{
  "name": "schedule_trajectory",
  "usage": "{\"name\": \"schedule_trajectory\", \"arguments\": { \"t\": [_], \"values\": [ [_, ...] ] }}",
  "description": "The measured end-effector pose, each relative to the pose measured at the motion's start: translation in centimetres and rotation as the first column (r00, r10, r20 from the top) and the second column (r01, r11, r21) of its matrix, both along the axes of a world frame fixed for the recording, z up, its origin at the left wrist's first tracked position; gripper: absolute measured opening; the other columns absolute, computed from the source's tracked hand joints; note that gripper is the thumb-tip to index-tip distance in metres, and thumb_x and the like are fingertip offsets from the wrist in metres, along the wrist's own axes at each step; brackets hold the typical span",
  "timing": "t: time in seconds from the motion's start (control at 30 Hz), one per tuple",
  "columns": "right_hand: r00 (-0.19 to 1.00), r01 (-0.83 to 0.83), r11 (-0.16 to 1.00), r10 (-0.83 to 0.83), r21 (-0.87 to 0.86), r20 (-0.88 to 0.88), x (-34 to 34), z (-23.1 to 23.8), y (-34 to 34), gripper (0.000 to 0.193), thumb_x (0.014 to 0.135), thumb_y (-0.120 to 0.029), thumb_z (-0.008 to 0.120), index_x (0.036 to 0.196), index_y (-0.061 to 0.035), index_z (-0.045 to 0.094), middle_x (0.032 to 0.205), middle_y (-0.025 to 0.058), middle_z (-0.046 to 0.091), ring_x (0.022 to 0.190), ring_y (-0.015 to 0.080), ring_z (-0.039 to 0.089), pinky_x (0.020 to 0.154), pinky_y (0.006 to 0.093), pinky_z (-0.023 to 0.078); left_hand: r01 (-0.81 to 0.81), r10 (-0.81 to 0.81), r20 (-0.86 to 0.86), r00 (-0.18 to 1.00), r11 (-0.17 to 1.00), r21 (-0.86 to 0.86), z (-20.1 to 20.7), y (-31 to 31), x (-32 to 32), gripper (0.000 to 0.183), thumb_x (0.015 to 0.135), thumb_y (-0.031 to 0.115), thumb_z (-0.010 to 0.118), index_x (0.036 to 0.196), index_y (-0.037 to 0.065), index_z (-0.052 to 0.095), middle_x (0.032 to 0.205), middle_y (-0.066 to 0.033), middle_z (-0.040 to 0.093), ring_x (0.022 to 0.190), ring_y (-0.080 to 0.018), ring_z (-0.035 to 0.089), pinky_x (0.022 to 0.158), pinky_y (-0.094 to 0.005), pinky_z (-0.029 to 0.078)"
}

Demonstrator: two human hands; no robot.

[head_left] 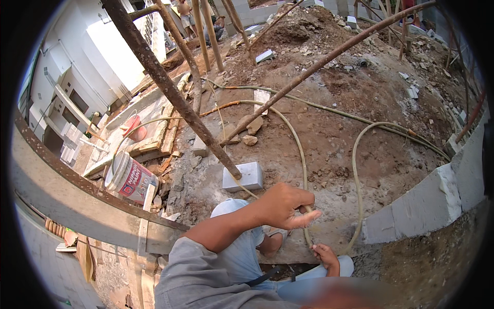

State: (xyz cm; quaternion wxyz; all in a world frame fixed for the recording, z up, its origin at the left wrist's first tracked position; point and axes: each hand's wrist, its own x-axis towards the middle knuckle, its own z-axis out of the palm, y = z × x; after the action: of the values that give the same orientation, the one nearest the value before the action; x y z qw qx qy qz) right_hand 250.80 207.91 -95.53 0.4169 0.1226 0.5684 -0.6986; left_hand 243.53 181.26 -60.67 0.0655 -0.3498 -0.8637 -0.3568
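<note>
A pale yellow-green hose (301, 154) runs down from the dirt slope to my hands. My left hand (289, 206) is closed around it, with the thumb stretched out to the right. Just below, near my right knee, my right hand (325, 256) pinches the same hose close to its lower visible part. The hose end is hard to make out. I am squatting in light blue jeans, with a bare foot (270, 244) showing under my left arm. Ahead of my left hand, a wooden pole (170, 87) stands on a pale block (246, 176).
Another hose loop (356, 170) curves up on the right. A paint bucket (131, 177) and red bucket (135, 127) stand left. A slanting pole (329, 64) crosses ahead. Low block walls (411, 211) edge the right. Rubble covers the dirt mound (303, 31); people (186, 18) are behind.
</note>
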Motion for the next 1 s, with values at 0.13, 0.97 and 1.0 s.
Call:
{"name": "schedule_trajectory", "arguments": {
  "t": [0.13, 0.97, 1.0],
  "values": [
    [0.999, 0.019, 1.0, -0.018, -0.023, 0.028, 0.3, -0.2, 0.4, 0.026, 0.101, -0.028, 0.068, 0.105, -0.0028, 0.073, 0.071, -0.0033, 0.055, 0.06, 0.0064, 0.043, 0.054, 0.0236, 0.034, 0.176, -0.178, 0.035, 0.983, 0.984, 0.037, -0.1, 1.2, 2.0, 0.025, 0.088, 0.028, 0.075, 0.081, 0.01, 0.059, 0.064, -0.0076, 0.055, 0.056, -0.0329, 0.058, 0.051, -0.0409, 0.043],
    [0.998, 0.063, 0.995, -0.062, -0.08, 0.019, 0.8, -1.8, 1.8, 0.022, 0.103, -0.024, 0.061, 0.104, -0.0045, 0.071, 0.071, -0.0031, 0.056, 0.059, 0.0067, 0.042, 0.054, 0.0223, 0.032, 0.303, -0.449, 0.329, 0.831, 0.861, 0.408, 1.0, 2.6, 2.0, 0.049, 0.109, 0.052, 0.035, 0.099, 0.004, 0.042, 0.084, -0.0111, 0.048, 0.067, -0.029, 0.05, 0.063, -0.0385, 0.042],
    [0.998, 0.064, 0.996, -0.063, -0.069, 0.023, 0.8, -1.9, 1.7, 0.022, 0.103, -0.024, 0.061, 0.104, -0.0045, 0.071, 0.071, -0.003, 0.056, 0.059, 0.0068, 0.043, 0.054, 0.0223, 0.032, 0.299, -0.446, 0.332, 0.831, 0.862, 0.408, 1.1, 2.5, 2.1, 0.05, 0.109, 0.053, 0.035, 0.099, 0.005, 0.041, 0.081, -0.01, 0.048, 0.066, -0.0276, 0.05, 0.063, -0.0377, 0.042]
  ]
}}
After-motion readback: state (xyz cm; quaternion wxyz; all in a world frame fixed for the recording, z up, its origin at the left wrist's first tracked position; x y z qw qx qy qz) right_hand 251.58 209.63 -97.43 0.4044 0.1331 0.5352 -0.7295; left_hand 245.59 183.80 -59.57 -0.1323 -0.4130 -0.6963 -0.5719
